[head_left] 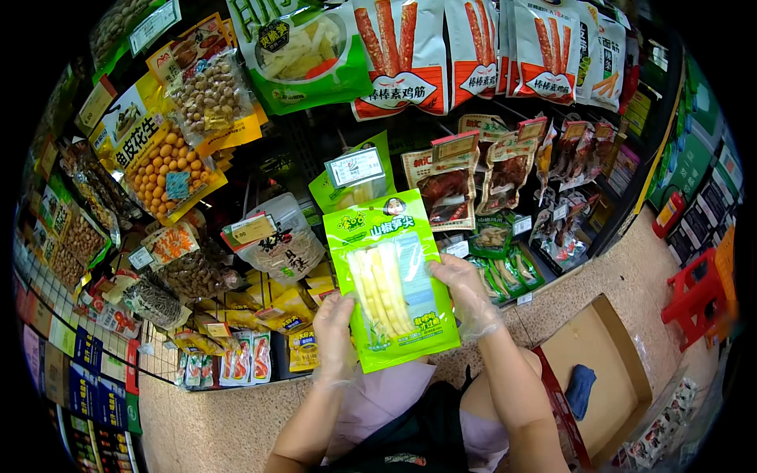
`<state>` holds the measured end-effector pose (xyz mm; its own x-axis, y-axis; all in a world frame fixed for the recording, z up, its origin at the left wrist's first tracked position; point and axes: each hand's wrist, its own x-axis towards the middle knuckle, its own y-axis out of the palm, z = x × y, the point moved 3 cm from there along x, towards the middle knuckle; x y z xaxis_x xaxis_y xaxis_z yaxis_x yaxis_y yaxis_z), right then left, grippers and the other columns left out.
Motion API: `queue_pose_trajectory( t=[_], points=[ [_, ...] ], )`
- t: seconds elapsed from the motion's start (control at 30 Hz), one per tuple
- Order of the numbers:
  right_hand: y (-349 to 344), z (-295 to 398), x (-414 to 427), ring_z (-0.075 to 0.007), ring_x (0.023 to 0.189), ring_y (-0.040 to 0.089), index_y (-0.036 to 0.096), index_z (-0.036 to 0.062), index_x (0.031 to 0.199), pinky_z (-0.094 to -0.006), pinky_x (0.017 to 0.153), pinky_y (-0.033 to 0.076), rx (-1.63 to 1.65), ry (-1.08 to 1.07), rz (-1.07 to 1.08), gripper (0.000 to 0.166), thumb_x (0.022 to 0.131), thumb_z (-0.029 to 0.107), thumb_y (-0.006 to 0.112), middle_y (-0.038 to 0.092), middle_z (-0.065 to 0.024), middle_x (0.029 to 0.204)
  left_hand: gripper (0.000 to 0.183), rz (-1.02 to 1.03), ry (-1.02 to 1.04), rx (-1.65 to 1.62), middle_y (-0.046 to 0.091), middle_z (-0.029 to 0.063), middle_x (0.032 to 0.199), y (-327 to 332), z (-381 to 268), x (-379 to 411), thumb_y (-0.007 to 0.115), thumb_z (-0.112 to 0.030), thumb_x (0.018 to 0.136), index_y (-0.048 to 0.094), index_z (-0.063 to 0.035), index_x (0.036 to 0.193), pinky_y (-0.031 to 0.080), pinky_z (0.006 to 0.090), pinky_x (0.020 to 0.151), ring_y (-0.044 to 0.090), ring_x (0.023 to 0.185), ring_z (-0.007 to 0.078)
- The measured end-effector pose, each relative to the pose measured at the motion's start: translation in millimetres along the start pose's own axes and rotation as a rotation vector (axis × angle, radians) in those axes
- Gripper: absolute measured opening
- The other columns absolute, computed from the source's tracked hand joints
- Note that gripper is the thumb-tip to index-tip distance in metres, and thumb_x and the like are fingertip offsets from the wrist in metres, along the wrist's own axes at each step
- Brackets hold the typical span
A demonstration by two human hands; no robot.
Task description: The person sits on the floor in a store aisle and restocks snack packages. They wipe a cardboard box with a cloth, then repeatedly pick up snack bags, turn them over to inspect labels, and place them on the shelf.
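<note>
Both hands wear thin clear plastic gloves and hold one bright green snack packet point(384, 284) between them. Pale bamboo-shoot strips show through its clear window, and its front bears writing. My left hand point(336, 331) grips the packet's lower left edge; my right hand point(464, 290) pinches its right edge. Directly behind its top hangs a similar green packet point(369, 151), partly covered by a price tag point(353, 167). To the right of that hang brown packets of dark meat-like snacks point(443, 195). On the left is a clear bag of pale snacks point(285, 239).
Large white and red snack packets point(402, 59) hang overhead. Bags of coated peanuts point(162, 171) hang at the left. Small yellow packets point(287, 313) fill the lower shelf. An open cardboard box point(615, 349) with a blue cloth point(581, 391) lies at the right, near a red plastic stool point(695, 295).
</note>
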<state>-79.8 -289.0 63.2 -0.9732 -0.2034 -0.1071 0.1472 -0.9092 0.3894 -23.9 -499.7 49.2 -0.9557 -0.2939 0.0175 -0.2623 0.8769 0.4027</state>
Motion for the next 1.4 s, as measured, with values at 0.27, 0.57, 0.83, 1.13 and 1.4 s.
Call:
queue_pose_trajectory(
  t=[0.27, 0.57, 0.83, 1.13, 1.4],
  points=[
    [-11.7, -17.2, 4.4, -0.0146, 0.082, 0.06, 0.062, -0.0004, 0.108, -0.0267, 0.073, 0.047, 0.223, -0.016, -0.197, 0.025, 0.087, 0.013, 0.06, 0.062, -0.0041, 0.084, 0.038, 0.686, 0.537, 0.646, 0.064, 0.0155, 0.11, 72.1, -18.6, -85.6, 0.069, -0.01, 0.081, 0.06, 0.0001, 0.117, 0.05, 0.035, 0.087, 0.063, 0.102, 0.0292],
    [-25.6, 9.9, -122.8, -0.0308, 0.083, 0.062, 0.059, 0.0084, 0.112, -0.0373, 0.068, 0.048, -0.814, -0.161, -0.1, 0.034, 0.081, 0.021, 0.065, 0.066, -0.0062, 0.099, 0.06, 1.201, 0.737, 0.946, 0.039, 0.0163, 0.143, 101.3, 20.6, -120.7, 0.068, -0.024, 0.081, 0.046, -0.0124, 0.137, 0.028, 0.0546, 0.106, 0.033, 0.134, 0.0377],
    [-35.0, 14.8, -162.2, -0.0328, 0.087, 0.062, 0.058, 0.0083, 0.111, -0.0383, 0.068, 0.047, -1.105, -0.15, -0.127, 0.035, 0.079, 0.02, 0.063, 0.066, -0.0085, 0.104, 0.061, 1.232, 0.733, 0.957, 0.038, 0.0211, 0.142, 106.8, 25.6, -122.1, 0.068, -0.021, 0.08, 0.046, -0.0095, 0.135, 0.029, 0.0547, 0.104, 0.035, 0.132, 0.0398],
    [-15.7, 36.7, -166.2, -0.0278, 0.097, 0.06, 0.053, 0.0027, 0.119, -0.0338, 0.08, 0.047, -0.956, -0.158, -0.035, 0.036, 0.082, 0.005, 0.052, 0.063, -0.0123, 0.109, 0.058, 1.196, 0.763, 0.924, 0.039, 0.0203, 0.142, 100.7, 27.6, -122.3, 0.067, -0.021, 0.082, 0.046, -0.01, 0.135, 0.031, 0.0544, 0.103, 0.037, 0.131, 0.0404],
    [-6.2, 43.9, -168.0, -0.0236, 0.104, 0.059, 0.049, -0.0019, 0.124, -0.03, 0.089, 0.047, -0.915, -0.158, -0.012, 0.04, 0.085, -0.007, 0.042, 0.061, -0.0152, 0.113, 0.059, 1.185, 0.751, 0.885, 0.039, 0.0198, 0.141, 97.6, 28.1, -122.1, 0.067, -0.021, 0.082, 0.046, -0.011, 0.136, 0.029, 0.0558, 0.105, 0.035, 0.133, 0.0406]
  ],
)
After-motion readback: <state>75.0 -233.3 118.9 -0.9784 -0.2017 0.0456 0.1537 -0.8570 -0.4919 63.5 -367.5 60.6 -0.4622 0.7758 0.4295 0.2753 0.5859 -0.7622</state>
